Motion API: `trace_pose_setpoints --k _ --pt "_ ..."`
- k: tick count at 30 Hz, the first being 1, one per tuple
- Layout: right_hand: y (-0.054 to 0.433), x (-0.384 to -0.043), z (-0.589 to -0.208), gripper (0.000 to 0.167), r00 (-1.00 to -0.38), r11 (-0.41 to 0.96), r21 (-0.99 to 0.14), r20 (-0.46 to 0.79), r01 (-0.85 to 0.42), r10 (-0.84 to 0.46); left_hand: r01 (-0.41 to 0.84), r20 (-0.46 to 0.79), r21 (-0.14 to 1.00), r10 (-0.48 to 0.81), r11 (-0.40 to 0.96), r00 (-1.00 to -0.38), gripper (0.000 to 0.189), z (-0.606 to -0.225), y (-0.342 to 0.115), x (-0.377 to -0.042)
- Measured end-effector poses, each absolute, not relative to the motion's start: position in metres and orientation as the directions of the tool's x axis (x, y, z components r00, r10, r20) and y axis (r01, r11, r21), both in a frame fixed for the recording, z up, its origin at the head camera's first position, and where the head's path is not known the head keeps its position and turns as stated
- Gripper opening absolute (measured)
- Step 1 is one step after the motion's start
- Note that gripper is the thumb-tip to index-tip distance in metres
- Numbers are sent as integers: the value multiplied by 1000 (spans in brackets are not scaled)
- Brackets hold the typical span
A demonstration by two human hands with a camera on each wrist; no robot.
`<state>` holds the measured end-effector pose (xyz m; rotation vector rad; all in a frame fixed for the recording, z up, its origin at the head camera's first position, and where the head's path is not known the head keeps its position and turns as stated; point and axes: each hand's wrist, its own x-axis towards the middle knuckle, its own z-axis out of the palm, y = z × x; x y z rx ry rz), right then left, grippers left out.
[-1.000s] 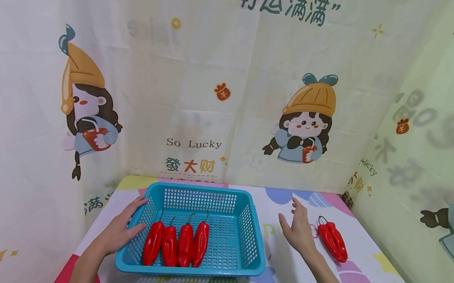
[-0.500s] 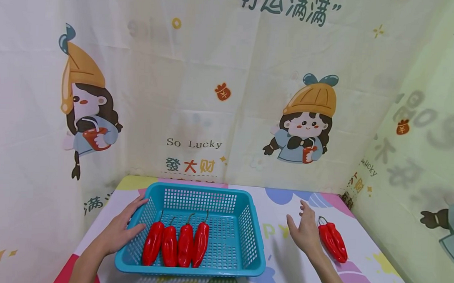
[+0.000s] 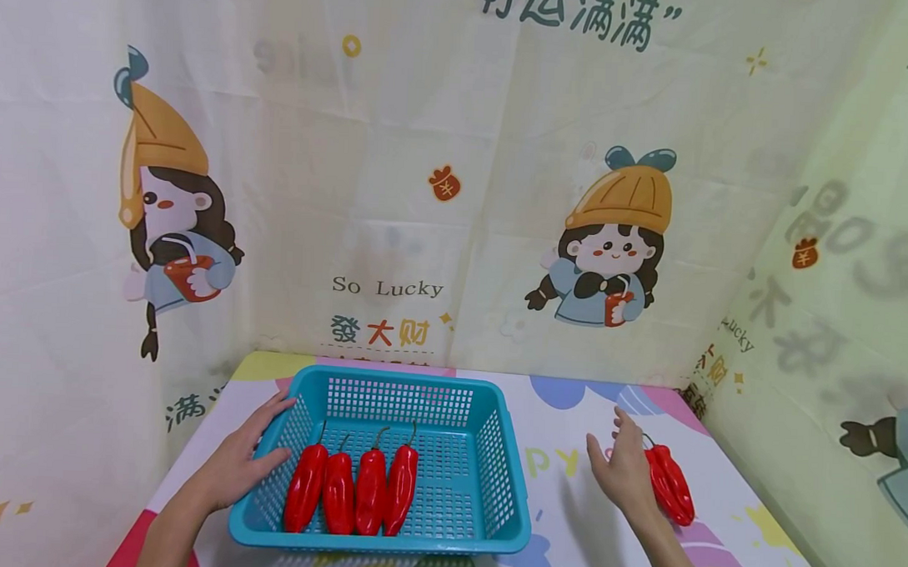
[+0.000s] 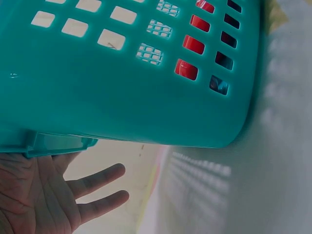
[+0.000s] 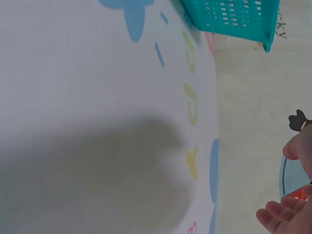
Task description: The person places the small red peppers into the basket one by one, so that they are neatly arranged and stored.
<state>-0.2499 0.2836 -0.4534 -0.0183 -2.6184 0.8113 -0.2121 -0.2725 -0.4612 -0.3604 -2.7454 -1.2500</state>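
Observation:
A blue plastic basket stands on the table with several red chili peppers side by side in its left half. My left hand rests on the basket's left rim, thumb and fingertips at the edge; the left wrist view shows its palm below the rim and two fingers stretched straight. My right hand hovers over the table right of the basket, fingers spread and holding nothing. Just beyond it two more red chili peppers lie together on the table, partly hidden behind the hand.
A patterned cloth covers the table. Cream curtains with cartoon prints hang behind and along both sides. Some tabletop lies between the basket's right wall and the right hand.
My right hand has moved to the right, toward the two loose chili peppers, and now covers part of them. My left hand and the basket have stayed in place.

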Motion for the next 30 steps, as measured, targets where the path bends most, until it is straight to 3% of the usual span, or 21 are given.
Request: trace_pose_setpoints --k 20,30 --pt "309 -251 -460 72 -932 844 -536 313 -15 182 260 193 726 173 636 -966 82 -460 -272 -213" --pt "325 -252 -466 73 -923 857 -514 343 -29 174 245 176 732 171 636 -969 83 -461 -272 -212"
